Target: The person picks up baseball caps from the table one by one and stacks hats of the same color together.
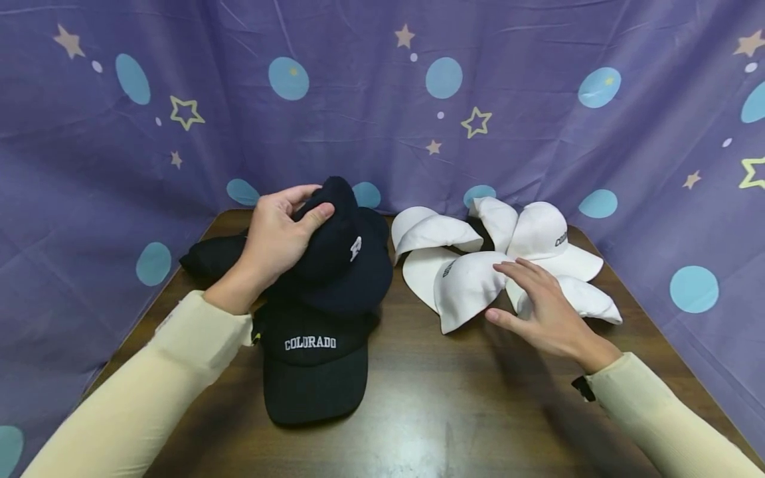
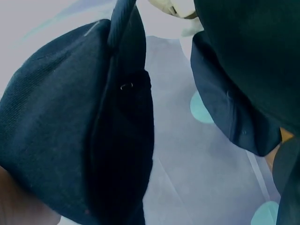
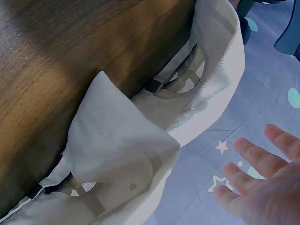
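Observation:
My left hand (image 1: 275, 236) pinches the crown of a navy cap (image 1: 325, 255) with a white emblem, thumb in front and fingers behind. The cap is raised over a black cap (image 1: 313, 385) lettered COLORADO. Another dark cap (image 1: 212, 255) lies behind the left wrist. In the left wrist view, a dark cap (image 2: 51, 112) fills the left side, above a bit of the hand (image 2: 23, 201). My right hand (image 1: 544, 309), fingers spread and holding nothing, hovers at a white cap (image 1: 472, 289). The right wrist view shows these fingers apart from the white caps (image 3: 117, 136).
Several white caps, among them a lettered one (image 1: 540, 232) and an overturned-looking one (image 1: 439, 232), lie at the back right of the brown wooden table (image 1: 418, 411). A purple curtain (image 1: 370, 133) with stars and blue spots hangs behind and along both sides.

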A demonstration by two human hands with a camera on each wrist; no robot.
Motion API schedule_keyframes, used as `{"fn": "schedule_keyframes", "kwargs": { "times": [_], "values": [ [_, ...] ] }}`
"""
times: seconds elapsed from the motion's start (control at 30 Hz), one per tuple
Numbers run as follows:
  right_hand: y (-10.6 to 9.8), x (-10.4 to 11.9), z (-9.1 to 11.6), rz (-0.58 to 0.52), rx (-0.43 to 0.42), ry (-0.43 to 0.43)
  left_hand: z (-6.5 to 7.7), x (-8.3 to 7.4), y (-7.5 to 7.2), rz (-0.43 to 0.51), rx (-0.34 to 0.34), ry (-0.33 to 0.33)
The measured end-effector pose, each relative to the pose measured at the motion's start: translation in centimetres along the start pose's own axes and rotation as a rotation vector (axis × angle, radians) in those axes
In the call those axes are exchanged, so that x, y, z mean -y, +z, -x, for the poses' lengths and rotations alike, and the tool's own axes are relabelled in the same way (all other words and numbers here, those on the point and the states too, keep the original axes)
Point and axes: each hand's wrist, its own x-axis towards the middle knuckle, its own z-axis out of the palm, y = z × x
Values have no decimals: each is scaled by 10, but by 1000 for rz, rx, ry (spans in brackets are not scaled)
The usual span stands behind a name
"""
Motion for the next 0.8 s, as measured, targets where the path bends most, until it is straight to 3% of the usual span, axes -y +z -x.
{"fn": "schedule_keyframes", "kwargs": {
  "times": [0.8],
  "values": [
    [-5, -8, 8, -36, -41, 2, -5, -3, 64, 33, 349, 2]
  ]
}}
